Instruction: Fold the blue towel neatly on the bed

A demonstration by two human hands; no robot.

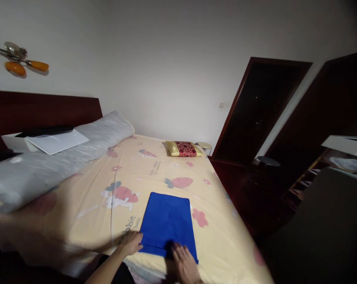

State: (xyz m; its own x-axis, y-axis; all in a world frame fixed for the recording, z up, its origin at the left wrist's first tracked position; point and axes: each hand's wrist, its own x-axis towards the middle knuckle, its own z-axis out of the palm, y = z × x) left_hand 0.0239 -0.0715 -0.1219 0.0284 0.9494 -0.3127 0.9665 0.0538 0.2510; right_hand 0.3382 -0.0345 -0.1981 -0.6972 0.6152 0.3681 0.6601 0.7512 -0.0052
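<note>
A folded blue cloth (pixel 167 225) lies flat on the bed (pixel 154 173) near its foot. The left hand (pixel 131 242) and right hand (pixel 184 262) press its near edge, fingers released and flat. Smoothing outward evenly would keep the fold square.

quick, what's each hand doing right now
left hand: open, fingers flat on the near left edge of the blue cloth
right hand: open, palm down on the cloth's near right part
</note>
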